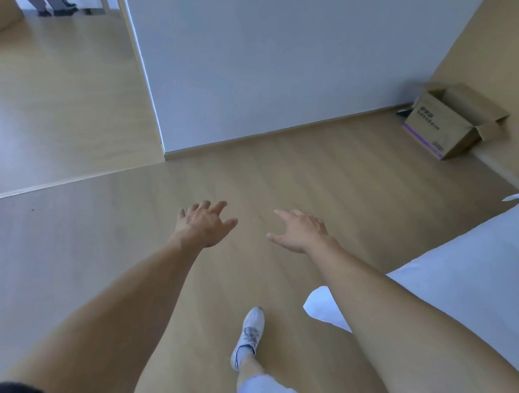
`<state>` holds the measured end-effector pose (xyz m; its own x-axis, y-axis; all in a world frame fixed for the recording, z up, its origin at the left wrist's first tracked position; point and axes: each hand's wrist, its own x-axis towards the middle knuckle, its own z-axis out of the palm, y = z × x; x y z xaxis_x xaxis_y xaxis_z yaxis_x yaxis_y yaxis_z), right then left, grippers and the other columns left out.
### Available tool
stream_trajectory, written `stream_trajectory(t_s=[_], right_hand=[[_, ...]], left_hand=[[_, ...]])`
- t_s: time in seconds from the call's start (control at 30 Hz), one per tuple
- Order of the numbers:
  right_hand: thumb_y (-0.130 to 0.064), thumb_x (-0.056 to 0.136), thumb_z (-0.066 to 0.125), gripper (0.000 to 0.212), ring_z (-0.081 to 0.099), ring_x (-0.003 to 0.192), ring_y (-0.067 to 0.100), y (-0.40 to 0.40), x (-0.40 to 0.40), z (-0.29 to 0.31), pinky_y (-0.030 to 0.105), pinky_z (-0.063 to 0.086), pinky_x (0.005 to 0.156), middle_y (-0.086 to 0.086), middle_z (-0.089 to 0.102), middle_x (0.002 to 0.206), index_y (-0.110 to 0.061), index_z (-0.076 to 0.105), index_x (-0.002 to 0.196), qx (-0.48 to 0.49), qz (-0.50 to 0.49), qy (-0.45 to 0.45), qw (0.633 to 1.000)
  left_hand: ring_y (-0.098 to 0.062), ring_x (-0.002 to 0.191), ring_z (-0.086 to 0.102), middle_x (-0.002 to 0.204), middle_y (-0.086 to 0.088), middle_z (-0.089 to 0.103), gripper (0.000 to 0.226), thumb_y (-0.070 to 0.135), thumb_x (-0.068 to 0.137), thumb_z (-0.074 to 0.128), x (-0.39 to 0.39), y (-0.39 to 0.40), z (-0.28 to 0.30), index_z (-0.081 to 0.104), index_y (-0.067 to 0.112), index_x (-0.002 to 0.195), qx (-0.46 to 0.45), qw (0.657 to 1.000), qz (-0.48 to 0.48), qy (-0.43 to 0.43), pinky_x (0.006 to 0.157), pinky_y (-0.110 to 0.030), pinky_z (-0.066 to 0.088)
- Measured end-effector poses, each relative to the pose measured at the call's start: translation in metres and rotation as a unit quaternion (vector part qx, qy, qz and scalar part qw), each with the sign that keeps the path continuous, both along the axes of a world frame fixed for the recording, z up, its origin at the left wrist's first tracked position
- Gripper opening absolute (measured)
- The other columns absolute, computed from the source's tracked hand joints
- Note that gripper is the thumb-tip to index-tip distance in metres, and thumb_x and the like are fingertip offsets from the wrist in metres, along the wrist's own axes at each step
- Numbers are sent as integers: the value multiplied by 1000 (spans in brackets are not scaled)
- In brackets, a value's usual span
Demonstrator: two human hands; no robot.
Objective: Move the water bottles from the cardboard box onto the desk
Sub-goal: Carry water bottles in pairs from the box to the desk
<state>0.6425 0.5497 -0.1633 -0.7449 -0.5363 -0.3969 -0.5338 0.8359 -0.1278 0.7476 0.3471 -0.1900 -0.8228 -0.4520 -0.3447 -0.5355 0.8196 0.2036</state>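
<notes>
Your grip is empty: left hand (205, 226) and right hand (299, 232) spread open, well apart from the cardboard box (449, 122); no bottles or counter visible yet.

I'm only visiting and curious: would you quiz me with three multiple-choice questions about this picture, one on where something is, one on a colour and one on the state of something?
1. Where does the cardboard box stand?
A. On the bed
B. On the floor in the far right corner, by the walls
C. In the doorway at upper left

2. What colour is the shoe on the foot stepping forward?
A. Black
B. Red
C. White

3. What state are the left hand and right hand in?
A. Both open and holding nothing
B. Each gripping a bottle
C. Both pressing on the box

Answers:
1. B, the box sits on the wooden floor where the white wall and tan wall meet, flaps open.
2. C, the laced shoe is plainly white against the floor.
3. A, fingers are spread out over bare floor, with nothing in them.
</notes>
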Motion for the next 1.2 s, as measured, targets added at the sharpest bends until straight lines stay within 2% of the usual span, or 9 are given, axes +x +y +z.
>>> stream_trajectory(t_s=[0.3, 0.47, 0.9, 1.2], right_hand=[[-66, 86, 56, 76, 42, 139, 27, -69, -155, 4, 41, 34, 113, 8, 44, 151, -36, 33, 151, -31, 3, -12, 999], [-67, 85, 55, 76, 43, 138, 28, -71, -247, 13, 42, 35, 112, 8, 46, 149, -36, 33, 151, -38, -19, 1, 999], [-66, 88, 55, 75, 44, 136, 29, -13, -434, 5, 42, 37, 108, 11, 46, 148, -33, 34, 151, -8, -189, 4, 982], [-65, 89, 55, 74, 41, 138, 28, -29, -583, 16, 41, 35, 111, 10, 44, 150, -33, 32, 152, 23, -299, -3, 954]], left_hand=[[-27, 144, 32, 156, -2, 37, 67, 71, 93, 31, -161, -69, 13, 30, 39, 153, -20, 1000, 5, -15, 114, -52, 24], [-27, 145, 31, 157, -3, 37, 67, 70, 94, 32, -268, -79, 23, 29, 39, 153, -22, 1000, -22, 1, 114, -53, 24], [-28, 144, 33, 157, -3, 36, 64, 67, 96, 33, -521, -37, 14, 28, 40, 154, -10, 981, -192, -6, 116, -51, 25], [-29, 144, 33, 158, -4, 35, 62, 62, 98, 32, -722, -51, 22, 26, 38, 155, 5, 955, -298, 3, 115, -52, 25]])
